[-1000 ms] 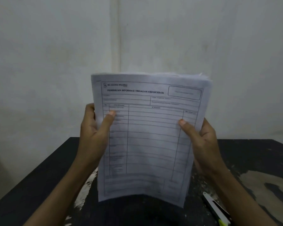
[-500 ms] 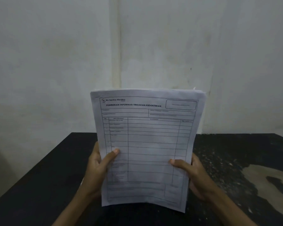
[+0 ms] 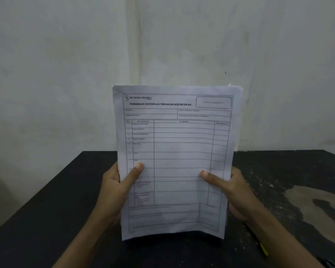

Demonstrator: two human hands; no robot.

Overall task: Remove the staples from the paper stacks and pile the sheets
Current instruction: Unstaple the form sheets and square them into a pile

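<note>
Both hands hold a paper stack upright over a dark desk.

The left hand (image 3: 114,188) grips the left edge of the paper stack (image 3: 182,151), thumb pressed flat on the front sheet and fingers hidden behind; the right hand (image 3: 234,192) grips the right edge the same way. The stack stands between them, its printed form facing the camera and its lower edge bowed; whether that edge touches the desk (image 3: 56,200) cannot be told. The desk is black and scuffed, and right of the right hand the paint is speckled and worn to a pale patch (image 3: 307,202). Beneath the right forearm lies a thin object (image 3: 263,248) with a yellow part, too hidden to identify. Beyond both hands rises a plain, stained, off-white wall (image 3: 66,64) with a vertical seam.
</note>
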